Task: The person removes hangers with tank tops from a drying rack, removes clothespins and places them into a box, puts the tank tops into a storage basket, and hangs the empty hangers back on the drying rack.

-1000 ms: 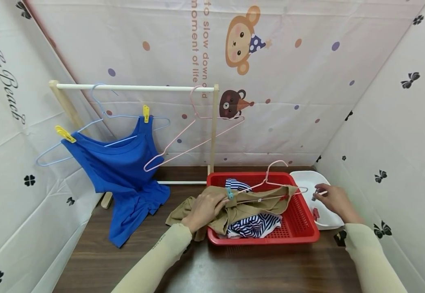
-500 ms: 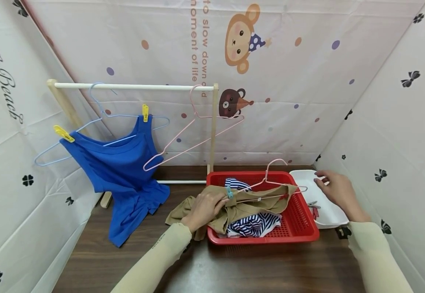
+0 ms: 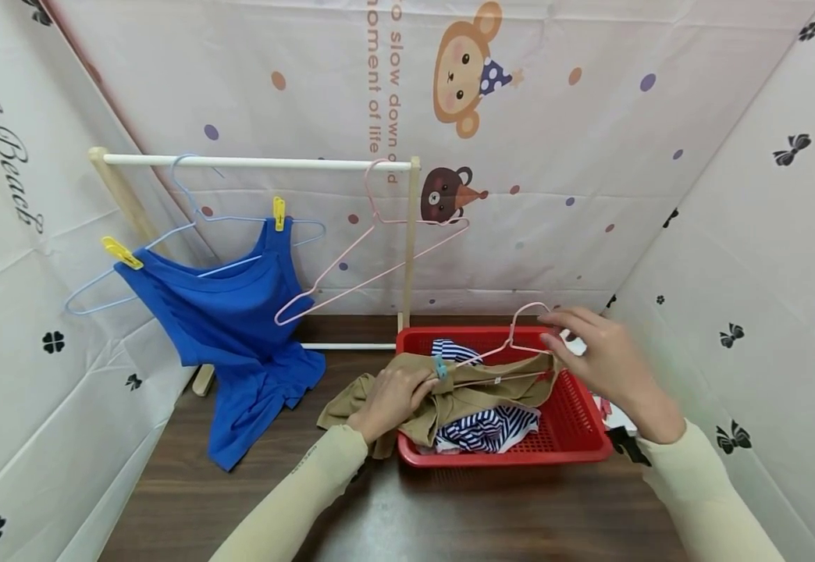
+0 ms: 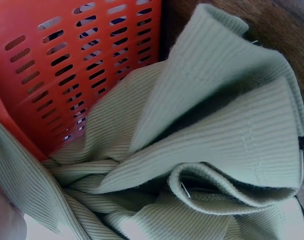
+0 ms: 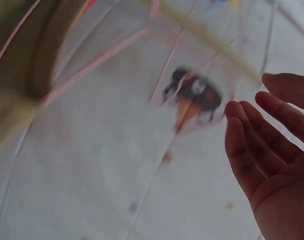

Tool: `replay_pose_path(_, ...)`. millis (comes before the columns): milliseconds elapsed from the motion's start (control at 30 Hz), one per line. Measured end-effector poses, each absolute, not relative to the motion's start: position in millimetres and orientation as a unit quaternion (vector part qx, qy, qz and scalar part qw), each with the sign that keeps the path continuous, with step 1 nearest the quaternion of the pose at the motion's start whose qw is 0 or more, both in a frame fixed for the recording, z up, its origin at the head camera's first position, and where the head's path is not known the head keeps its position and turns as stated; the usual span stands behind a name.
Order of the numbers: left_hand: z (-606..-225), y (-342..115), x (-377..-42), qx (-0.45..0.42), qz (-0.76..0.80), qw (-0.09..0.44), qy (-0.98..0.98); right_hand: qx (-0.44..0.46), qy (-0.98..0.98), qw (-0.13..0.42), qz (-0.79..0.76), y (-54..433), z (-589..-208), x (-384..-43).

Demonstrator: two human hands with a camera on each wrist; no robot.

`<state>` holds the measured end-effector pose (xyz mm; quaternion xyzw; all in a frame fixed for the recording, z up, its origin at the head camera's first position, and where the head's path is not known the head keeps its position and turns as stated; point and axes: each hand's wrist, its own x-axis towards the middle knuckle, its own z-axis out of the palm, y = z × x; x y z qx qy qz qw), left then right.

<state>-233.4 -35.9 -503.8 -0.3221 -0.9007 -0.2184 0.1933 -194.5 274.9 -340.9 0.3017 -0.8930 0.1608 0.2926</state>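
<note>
A khaki ribbed garment [image 3: 492, 398] lies across a pink hanger [image 3: 511, 336] over the red basket [image 3: 506, 460]. A light-blue clothespin [image 3: 439, 367] sits on the garment near its left end. My left hand [image 3: 389, 398] grips the cloth beside this clothespin. In the left wrist view, folds of the khaki garment [image 4: 206, 135] spill past the basket's slotted wall [image 4: 67, 65]. My right hand [image 3: 611, 363] is at the hanger's right side, fingertips close to its hook. The right wrist view shows those fingers [image 5: 241, 145] loosely bent with nothing between them.
Navy-and-white striped cloth [image 3: 488, 431] lies in the basket. A white tray [image 3: 625, 421], partly hidden by my right arm, stands at right. On the left, a rack [image 3: 260, 162] holds a blue tank top [image 3: 232, 312] with yellow clothespins [image 3: 279, 213] and a bare pink hanger [image 3: 337, 261].
My right hand let go of a grey clothespin in the white tray, then moved left to the pink hanger's hook. My left hand has stayed on the khaki garment.
</note>
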Motion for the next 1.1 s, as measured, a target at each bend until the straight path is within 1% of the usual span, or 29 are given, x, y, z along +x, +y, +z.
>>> replay_pose_path(100, -503, -36, -233, -0.319, -0.216, 0.19, -0.903, 0.343, -0.885, 0.259, 0.179, 250, -340, -196)
replay_pose_path(200, -504, -36, -233, -0.316, -0.217, 0.183, -0.905, 0.374, -0.884, 0.211, 0.185, 227, -343, -200)
replay_pose_path(367, -506, -36, -233, -0.315, -0.221, 0.173, -0.907, 0.382, -0.898, 0.127, 0.175, 202, -354, -209)
replay_pose_path(467, -507, -35, -233, -0.318, -0.225, 0.172, -0.905, 0.381, -0.902, 0.089, 0.18, 194, -363, -215)
replay_pose_path(633, -506, -35, -232, -0.319, -0.23, 0.169, -0.904, 0.376, -0.907, 0.056, 0.181, 186, -375, -223)
replay_pose_path(833, -505, -36, -232, -0.321, -0.231, 0.17, -0.903, 0.369, -0.91, 0.03, 0.186, 181, -385, -226)
replay_pose_path(967, -504, -36, -231, -0.32, -0.226, 0.171, -0.904, 0.378, -0.907, 0.031, 0.185, 177, -390, -227)
replay_pose_path(1100, -503, -36, -231, -0.319, -0.223, 0.168, -0.906, 0.403, -0.896, 0.049, 0.179, 172, -394, -229)
